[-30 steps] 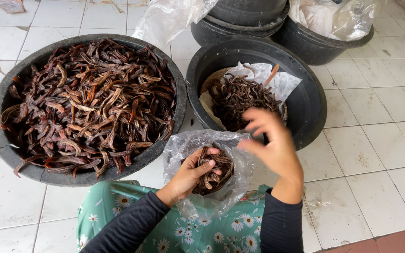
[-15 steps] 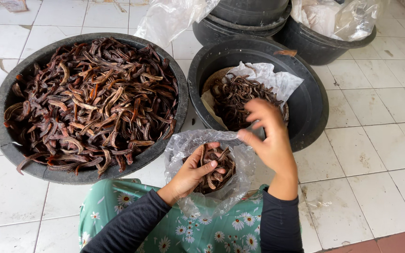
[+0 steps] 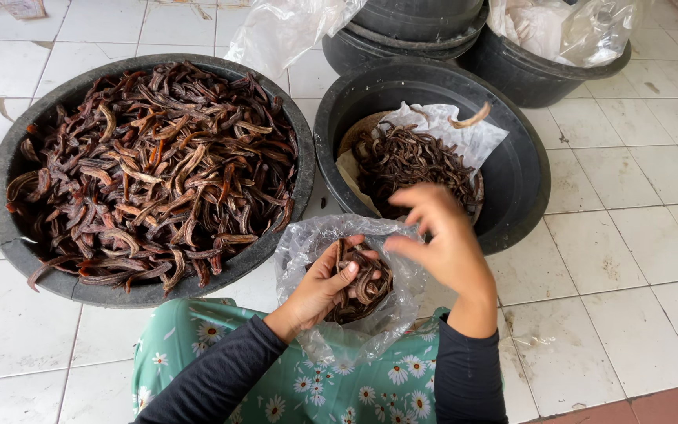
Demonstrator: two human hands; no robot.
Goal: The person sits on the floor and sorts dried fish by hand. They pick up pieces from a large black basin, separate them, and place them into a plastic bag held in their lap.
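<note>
Head view looks down on a clear plastic bag [image 3: 355, 314] resting on the person's floral lap, and that bag is the landmark for everything else. The left hand [image 3: 327, 286] grips the bag's near rim, fingers curled into its mouth and pressing on the dark curled pods [image 3: 362, 286] already inside. The right hand [image 3: 445, 243] hangs just above and to the right of the bag, fingers loosely spread and pinched on nothing that can be made out; motion blur hides the fingertips. Half a second ago this hand was higher, over the smaller tub; now it has dropped to the bag's mouth, so a fresh pinch of pods seems to have just gone in, and the bag looks only partly filled. Behind and to the right of the bag stands that small black tub [image 3: 527, 180], lined with white paper and holding thin sorted pods. Behind and to the left sits a big black basin [image 3: 9, 243] heaped with larger brown pods. Further back are stacked dark buckets [image 3: 402, 39] and crumpled plastic, all on the white tiled floor [image 3: 629, 275].
</note>
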